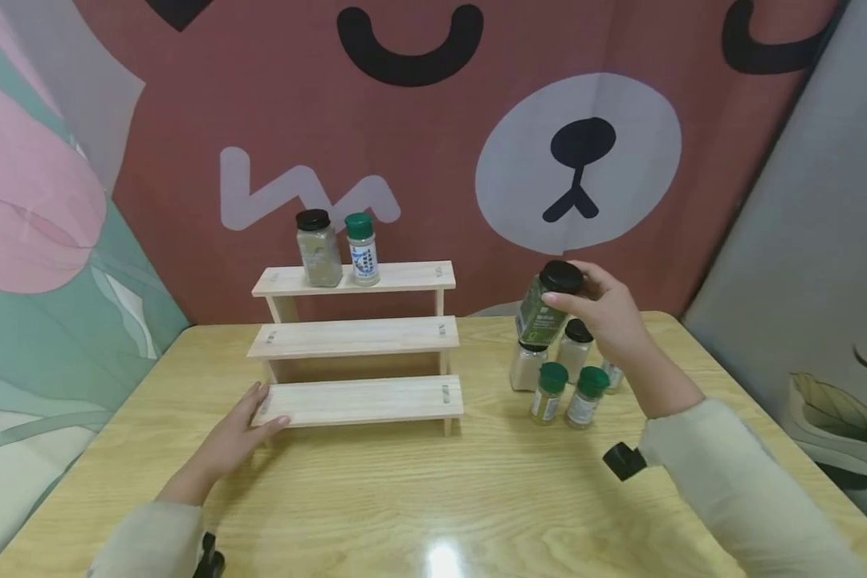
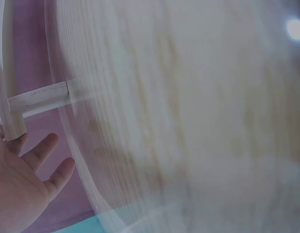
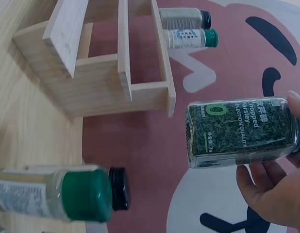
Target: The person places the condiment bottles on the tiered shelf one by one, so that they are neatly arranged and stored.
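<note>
My right hand [image 1: 607,309] grips a glass jar of chopped parsley [image 1: 542,309] near its black lid, over the cluster of spice bottles. The right wrist view shows the jar [image 3: 240,131] full of dried green flakes, its label facing the camera. At the left end of a three-step wooden rack [image 1: 364,401], my left hand [image 1: 234,433] holds the lowest step's corner, thumb at the front edge. Seen from the left wrist, two fingers of that hand [image 2: 19,184] extend past the wood. A black-lidded jar [image 1: 319,253] and a green-capped bottle [image 1: 364,255] stand on the top step.
Below the parsley jar, two green-capped bottles [image 1: 548,393] [image 1: 585,399] stand in front of black-lidded jars [image 1: 574,351] [image 1: 527,369] on the wooden table [image 1: 347,498]. Another small bottle [image 1: 612,375] is partly hidden by the right arm. A bear-print cloth [image 1: 433,152] hangs behind.
</note>
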`<act>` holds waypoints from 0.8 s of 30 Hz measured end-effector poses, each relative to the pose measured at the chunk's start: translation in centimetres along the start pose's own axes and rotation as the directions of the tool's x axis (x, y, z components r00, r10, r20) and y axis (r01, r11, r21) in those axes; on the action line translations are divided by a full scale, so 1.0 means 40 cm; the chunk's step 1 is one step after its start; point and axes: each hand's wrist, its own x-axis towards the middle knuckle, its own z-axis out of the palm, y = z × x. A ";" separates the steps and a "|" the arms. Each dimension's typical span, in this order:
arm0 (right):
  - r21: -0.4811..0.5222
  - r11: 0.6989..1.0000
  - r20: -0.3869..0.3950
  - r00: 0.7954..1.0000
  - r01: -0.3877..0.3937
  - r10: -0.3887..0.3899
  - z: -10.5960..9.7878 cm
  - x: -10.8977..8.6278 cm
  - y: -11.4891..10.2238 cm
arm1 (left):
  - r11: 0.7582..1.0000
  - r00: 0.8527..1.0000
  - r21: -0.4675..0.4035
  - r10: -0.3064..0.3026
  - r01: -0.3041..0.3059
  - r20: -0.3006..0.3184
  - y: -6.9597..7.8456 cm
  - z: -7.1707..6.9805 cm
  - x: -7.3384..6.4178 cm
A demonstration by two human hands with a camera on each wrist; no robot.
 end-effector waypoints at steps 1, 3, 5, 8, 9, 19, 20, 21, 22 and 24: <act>-0.010 1.000 0.005 1.000 -0.002 0.002 0.006 0.005 -0.003 | 1.000 1.000 -0.001 -0.002 0.002 -0.001 0.001 -0.001 0.000; -0.005 1.000 0.004 1.000 -0.008 0.008 0.020 0.016 -0.009 | 1.000 1.000 -0.004 -0.005 0.005 -0.002 0.004 -0.002 0.000; 0.001 1.000 0.013 1.000 -0.016 0.016 0.034 0.028 -0.013 | 1.000 1.000 -0.001 -0.009 0.009 -0.005 0.006 -0.003 -0.001; 0.001 1.000 0.012 1.000 -0.020 0.020 0.055 0.050 -0.015 | 1.000 1.000 0.003 -0.013 0.013 -0.012 0.004 -0.003 -0.002; -0.012 1.000 0.020 1.000 -0.022 0.022 0.061 0.057 -0.016 | 1.000 1.000 0.007 -0.015 0.015 -0.015 0.003 -0.003 -0.001; -0.013 1.000 0.054 0.998 -0.015 0.015 0.116 0.100 -0.024 | 1.000 0.999 0.005 -0.002 0.002 -0.036 -0.005 0.003 0.002; -0.018 1.000 0.055 0.998 -0.014 0.015 0.122 0.106 -0.024 | 1.000 0.999 0.001 0.001 -0.001 -0.037 -0.005 0.003 0.003; -0.011 1.000 0.052 0.998 -0.017 0.018 0.129 0.112 -0.025 | 1.000 0.999 -0.003 0.004 -0.004 -0.038 -0.006 0.003 0.004; 0.003 1.000 0.051 0.999 -0.021 0.021 0.137 0.119 -0.025 | 1.000 0.999 -0.006 0.005 -0.005 -0.038 -0.005 0.003 0.005; 0.019 0.999 0.045 0.999 -0.026 0.025 0.151 0.133 -0.024 | 1.000 0.999 -0.014 0.004 -0.004 -0.037 -0.005 0.003 0.005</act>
